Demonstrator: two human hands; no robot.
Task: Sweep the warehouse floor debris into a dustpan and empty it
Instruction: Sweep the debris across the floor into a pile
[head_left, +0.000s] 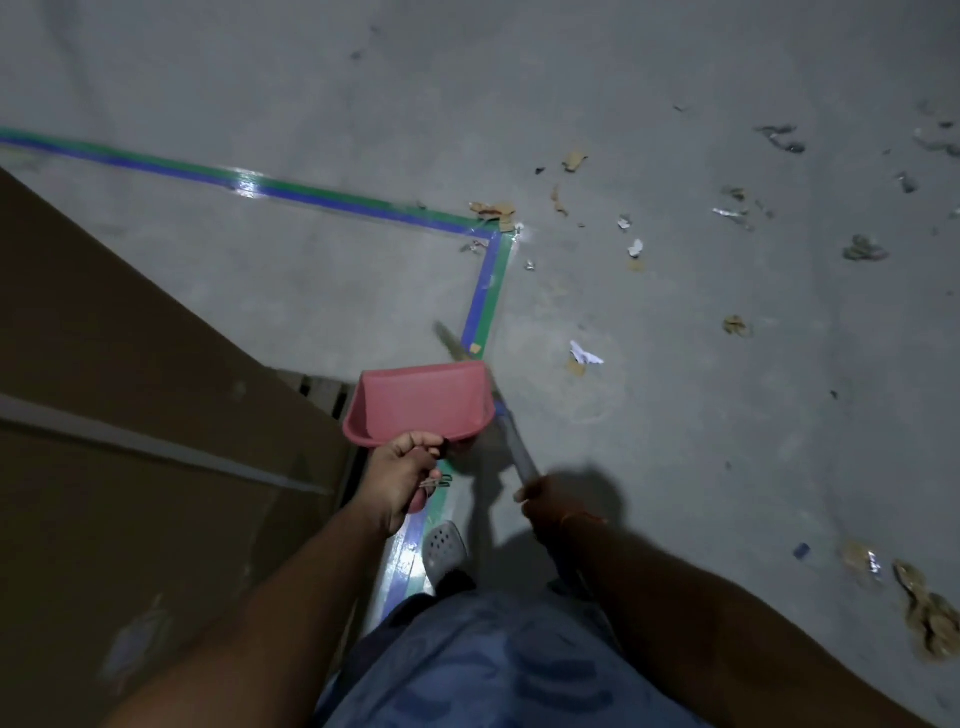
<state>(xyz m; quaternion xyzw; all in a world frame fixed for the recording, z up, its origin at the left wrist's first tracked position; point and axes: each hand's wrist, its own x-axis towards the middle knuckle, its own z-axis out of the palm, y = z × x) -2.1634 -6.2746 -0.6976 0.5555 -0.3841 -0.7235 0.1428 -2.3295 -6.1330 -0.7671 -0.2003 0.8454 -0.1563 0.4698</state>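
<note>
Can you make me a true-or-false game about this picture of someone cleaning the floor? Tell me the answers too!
1. The left hand holds a pink dustpan. True.
2. The dustpan is full of rubbish. False: its inside looks empty.
3. The right hand grips the broom handle. True.
4. The floor is already clean. False: paper scraps and brown bits lie scattered over it.
5. The tape line on the floor is red and yellow. False: it is blue and green, and turns a corner.
6. A big brown cardboard box stands on the person's left. True.
</note>
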